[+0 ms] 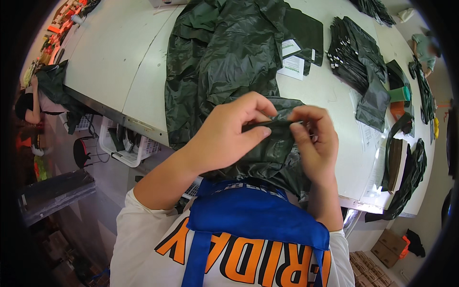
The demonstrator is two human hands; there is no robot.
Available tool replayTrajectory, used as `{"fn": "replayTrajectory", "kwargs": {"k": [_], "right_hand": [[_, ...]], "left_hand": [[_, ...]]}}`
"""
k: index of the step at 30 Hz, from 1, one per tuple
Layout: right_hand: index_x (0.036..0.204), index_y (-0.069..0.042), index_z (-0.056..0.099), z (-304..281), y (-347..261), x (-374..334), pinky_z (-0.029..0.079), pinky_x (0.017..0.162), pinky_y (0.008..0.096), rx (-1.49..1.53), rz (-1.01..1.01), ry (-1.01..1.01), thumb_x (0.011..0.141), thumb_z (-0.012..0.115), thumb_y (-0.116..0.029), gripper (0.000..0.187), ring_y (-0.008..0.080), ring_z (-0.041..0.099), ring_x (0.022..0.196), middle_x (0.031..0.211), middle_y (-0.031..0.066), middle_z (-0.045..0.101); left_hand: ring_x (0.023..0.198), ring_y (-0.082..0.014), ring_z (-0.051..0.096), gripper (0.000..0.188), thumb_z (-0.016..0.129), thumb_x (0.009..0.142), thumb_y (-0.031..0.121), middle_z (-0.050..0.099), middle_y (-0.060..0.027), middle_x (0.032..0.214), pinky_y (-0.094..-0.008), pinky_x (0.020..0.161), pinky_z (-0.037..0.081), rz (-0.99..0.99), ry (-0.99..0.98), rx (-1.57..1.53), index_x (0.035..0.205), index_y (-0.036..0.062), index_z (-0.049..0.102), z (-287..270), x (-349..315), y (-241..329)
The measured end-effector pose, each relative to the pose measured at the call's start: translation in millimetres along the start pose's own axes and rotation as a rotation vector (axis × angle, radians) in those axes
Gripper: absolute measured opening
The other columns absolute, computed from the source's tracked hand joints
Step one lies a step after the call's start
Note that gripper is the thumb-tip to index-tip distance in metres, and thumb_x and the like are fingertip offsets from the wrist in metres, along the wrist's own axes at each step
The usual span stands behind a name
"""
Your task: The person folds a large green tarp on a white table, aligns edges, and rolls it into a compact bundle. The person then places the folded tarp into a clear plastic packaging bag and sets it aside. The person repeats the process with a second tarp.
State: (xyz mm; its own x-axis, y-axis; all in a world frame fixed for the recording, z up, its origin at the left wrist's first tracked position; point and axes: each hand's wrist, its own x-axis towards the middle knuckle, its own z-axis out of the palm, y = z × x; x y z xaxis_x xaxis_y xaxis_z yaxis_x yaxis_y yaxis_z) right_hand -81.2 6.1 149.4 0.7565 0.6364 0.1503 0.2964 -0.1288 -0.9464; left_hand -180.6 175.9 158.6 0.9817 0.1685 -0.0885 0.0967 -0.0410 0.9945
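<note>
A dark green, shiny garment (239,57) lies spread across the white table, its near end drawn over the front edge toward my body. My left hand (234,126) pinches a folded edge of it between thumb and fingers. Close by on the right, my right hand (315,136) grips the same edge, thumb against fingertips. A small pale bit shows at the right fingertips, too small to make out. Below both hands the cloth hangs in creases against my blue apron (253,215).
Printed white cards (292,66) lie beside the garment. Farther right are a stack of dark green pieces (349,52) and a green cone-shaped spool (399,94). A white basket (126,153) stands below the table's left edge (119,115). People are at far left and far right.
</note>
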Motion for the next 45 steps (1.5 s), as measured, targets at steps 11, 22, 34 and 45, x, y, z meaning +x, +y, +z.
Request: {"fn": "replayTrajectory", "kwargs": {"k": [11, 22, 34, 45], "right_hand": [[0.092, 0.002, 0.063, -23.0, -5.2, -15.2, 0.051, 0.059, 0.0263, -0.329, -0.214, 0.037, 0.064, 0.081, -0.001, 0.034, 0.019, 0.062, 0.073, 0.082, 0.0113, 0.063], [0.093, 0.003, 0.066, -35.4, -6.5, -3.2, 0.053, 0.058, 0.0256, -0.33, -0.305, 0.008, 0.063, 0.081, 0.001, 0.034, 0.0171, 0.062, 0.075, 0.085, 0.0108, 0.063], [0.088, 0.002, 0.067, -30.1, -1.5, -2.1, 0.052, 0.058, 0.0242, -0.225, -0.24, -0.022, 0.062, 0.081, 0.0, 0.029, 0.0163, 0.063, 0.071, 0.082, 0.0101, 0.065], [0.106, -0.001, 0.059, -30.0, 10.4, -2.5, 0.034, 0.059, 0.0153, 0.387, 0.139, -0.003, 0.058, 0.088, -0.02, 0.06, 0.0032, 0.047, 0.068, 0.091, 0.0012, 0.06]], "left_hand": [[0.076, -0.0005, 0.049, 0.025, 0.057, 0.087, -0.001, 0.059, 0.0012, 0.086, -0.0165, 0.067, 0.036, -0.091, 0.003, -0.408, 0.106, 0.0077, 0.043, -1.1, -1.5, -8.4], [0.072, -0.0001, 0.047, 0.025, 0.057, 0.087, -0.001, 0.06, 0.0017, 0.083, -0.016, 0.066, 0.035, -0.13, -0.035, -0.585, 0.104, 0.0082, 0.042, -3.7, -0.5, -10.4], [0.072, 0.0, 0.048, 0.023, 0.056, 0.088, -0.001, 0.059, 0.002, 0.083, -0.0158, 0.066, 0.035, -0.127, -0.065, -0.539, 0.102, 0.0083, 0.041, -1.7, -2.1, -11.6], [0.081, -0.002, 0.053, 0.029, 0.059, 0.083, -0.004, 0.062, -0.0011, 0.09, -0.0175, 0.074, 0.039, -0.08, -0.088, -0.413, 0.104, 0.0069, 0.041, -1.1, -1.0, -12.1]]}}
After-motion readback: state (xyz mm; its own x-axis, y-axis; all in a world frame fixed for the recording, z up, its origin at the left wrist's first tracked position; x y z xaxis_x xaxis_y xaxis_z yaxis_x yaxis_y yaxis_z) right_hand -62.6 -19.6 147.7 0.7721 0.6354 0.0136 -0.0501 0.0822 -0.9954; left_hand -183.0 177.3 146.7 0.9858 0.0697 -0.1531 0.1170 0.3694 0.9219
